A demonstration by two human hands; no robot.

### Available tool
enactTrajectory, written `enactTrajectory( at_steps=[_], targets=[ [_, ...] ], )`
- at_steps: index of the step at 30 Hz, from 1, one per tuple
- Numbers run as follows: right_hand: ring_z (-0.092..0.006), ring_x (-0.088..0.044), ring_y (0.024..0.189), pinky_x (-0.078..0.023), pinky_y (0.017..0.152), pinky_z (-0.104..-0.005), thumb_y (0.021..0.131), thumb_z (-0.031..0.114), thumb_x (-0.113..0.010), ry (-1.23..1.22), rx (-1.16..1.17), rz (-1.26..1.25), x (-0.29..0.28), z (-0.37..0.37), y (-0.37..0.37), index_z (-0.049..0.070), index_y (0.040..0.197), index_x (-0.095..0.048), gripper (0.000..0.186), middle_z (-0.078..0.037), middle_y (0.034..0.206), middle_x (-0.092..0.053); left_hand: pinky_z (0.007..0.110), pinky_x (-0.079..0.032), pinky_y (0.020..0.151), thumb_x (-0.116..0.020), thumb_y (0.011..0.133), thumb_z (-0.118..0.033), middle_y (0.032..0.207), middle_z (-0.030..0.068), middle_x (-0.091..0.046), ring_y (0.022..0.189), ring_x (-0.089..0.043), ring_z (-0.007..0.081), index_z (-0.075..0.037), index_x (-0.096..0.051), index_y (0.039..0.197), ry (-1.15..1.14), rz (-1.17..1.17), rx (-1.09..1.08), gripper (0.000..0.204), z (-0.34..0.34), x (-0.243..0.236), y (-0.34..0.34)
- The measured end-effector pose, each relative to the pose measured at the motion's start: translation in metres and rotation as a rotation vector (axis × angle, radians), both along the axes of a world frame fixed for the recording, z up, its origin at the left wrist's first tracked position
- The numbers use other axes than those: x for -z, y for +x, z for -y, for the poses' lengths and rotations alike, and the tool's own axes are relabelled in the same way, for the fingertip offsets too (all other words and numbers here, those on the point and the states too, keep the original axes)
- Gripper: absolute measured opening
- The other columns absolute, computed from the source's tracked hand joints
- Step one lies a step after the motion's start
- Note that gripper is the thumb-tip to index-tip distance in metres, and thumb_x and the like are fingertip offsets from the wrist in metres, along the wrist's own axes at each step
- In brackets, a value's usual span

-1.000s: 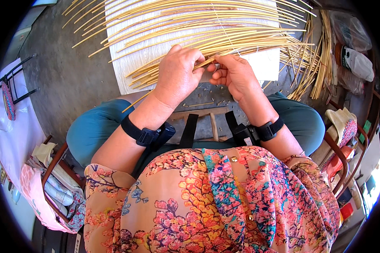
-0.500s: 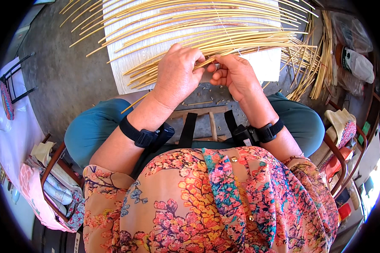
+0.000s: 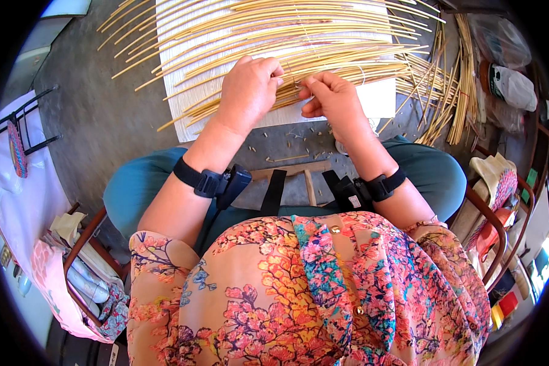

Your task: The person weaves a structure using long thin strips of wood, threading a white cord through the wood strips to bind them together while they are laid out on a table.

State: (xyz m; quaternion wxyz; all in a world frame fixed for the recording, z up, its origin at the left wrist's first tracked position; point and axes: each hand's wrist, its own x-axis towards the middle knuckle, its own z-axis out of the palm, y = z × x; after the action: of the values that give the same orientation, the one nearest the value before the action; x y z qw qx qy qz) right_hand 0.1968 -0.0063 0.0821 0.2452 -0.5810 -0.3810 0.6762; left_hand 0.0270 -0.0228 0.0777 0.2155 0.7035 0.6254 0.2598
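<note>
Long thin yellow sticks [image 3: 204, 30] lie in rows on a white wood-grained board [image 3: 377, 99], crossed near the middle by a fine pale string [image 3: 314, 47]. My left hand [image 3: 250, 91] is curled at the lower sticks with fingertips bent down; its thumb is near them and what it grips is mostly hidden. My right hand [image 3: 335, 100] is just right of it, thumb and forefinger pinched at the lower sticks near the string, other fingers curled. What exactly sits in that pinch is too small to make out.
Bundled sticks [image 3: 466, 73] lie at the back right beside plastic bags [image 3: 500, 43]. Chairs with cloth items stand at left [image 3: 82, 256] and right [image 3: 488, 201]. A black metal rack [image 3: 33, 104] is far left. A small wooden frame [image 3: 311, 186] and offcuts lie on the grey floor [image 3: 79, 91].
Both hands have risen slightly, the left also shifting left and the gap between them widening. The stick that stuck out below my left wrist no longer shows there.
</note>
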Motion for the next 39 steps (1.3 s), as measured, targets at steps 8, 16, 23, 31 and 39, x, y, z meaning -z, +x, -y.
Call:
enactTrajectory(
  at_steps=[8, 16, 23, 31, 39],
  targets=[
    [-0.0112, -0.059, 0.049, -0.045, 0.044, -0.0251, 0.082, 0.01, -0.062, 0.293, -0.06, 0.189, 0.021, -0.008, -0.009, -0.001, 0.085, -0.061, 0.011, -0.006, 0.065, -0.06, 0.033, -0.047, 0.06, -0.065, 0.079, -0.021, 0.068, 0.0071, -0.064, 0.064, -0.06, 0.0224, -0.011, -0.068, 0.083, -0.286, 0.149, -0.07, 0.011, -0.024, 0.013, -0.004],
    [-0.0123, -0.058, 0.045, -0.047, 0.042, -0.0255, 0.078, 0.01, -0.066, 0.258, -0.012, 0.167, 0.032, -0.012, -0.012, -0.001, 0.08, -0.063, 0.012, -0.008, 0.063, -0.061, 0.029, -0.046, 0.061, -0.065, 0.081, -0.021, 0.072, 0.0078, -0.065, 0.065, -0.06, 0.0181, -0.008, -0.067, 0.086, -0.242, 0.061, -0.023, 0.014, -0.029, 0.021, 0.004],
    [-0.0148, -0.06, 0.046, -0.048, 0.044, -0.0276, 0.077, 0.011, -0.067, 0.33, 0.014, 0.234, 0.035, -0.008, -0.017, 0.0, 0.076, -0.063, 0.012, -0.009, 0.061, -0.062, 0.04, -0.048, 0.063, -0.063, 0.077, -0.021, 0.075, 0.012, -0.065, 0.074, -0.062, 0.0312, -0.01, -0.067, 0.076, -0.135, 0.071, -0.017, 0.012, -0.03, 0.025, 0.006],
    [-0.0151, -0.061, 0.046, -0.048, 0.045, -0.0277, 0.077, 0.011, -0.067, 0.366, 0.055, 0.254, 0.031, -0.006, -0.028, 0.001, 0.078, -0.061, 0.012, -0.009, 0.061, -0.062, 0.043, -0.047, 0.065, -0.062, 0.077, -0.022, 0.074, 0.015, -0.064, 0.074, -0.061, 0.0334, -0.008, -0.065, 0.073, -0.133, -0.008, -0.025, 0.014, -0.032, 0.028, 0.0],
    [-0.0149, -0.06, 0.045, -0.047, 0.046, -0.0271, 0.076, 0.012, -0.067, 0.372, 0.038, 0.269, 0.034, -0.006, -0.028, 0.002, 0.076, -0.06, 0.012, -0.008, 0.06, -0.061, 0.041, -0.047, 0.066, -0.062, 0.078, -0.022, 0.075, 0.0144, -0.064, 0.075, -0.06, 0.0323, -0.006, -0.064, 0.073, -0.155, -0.063, -0.042, 0.017, -0.03, 0.026, 0.002]
  ],
)
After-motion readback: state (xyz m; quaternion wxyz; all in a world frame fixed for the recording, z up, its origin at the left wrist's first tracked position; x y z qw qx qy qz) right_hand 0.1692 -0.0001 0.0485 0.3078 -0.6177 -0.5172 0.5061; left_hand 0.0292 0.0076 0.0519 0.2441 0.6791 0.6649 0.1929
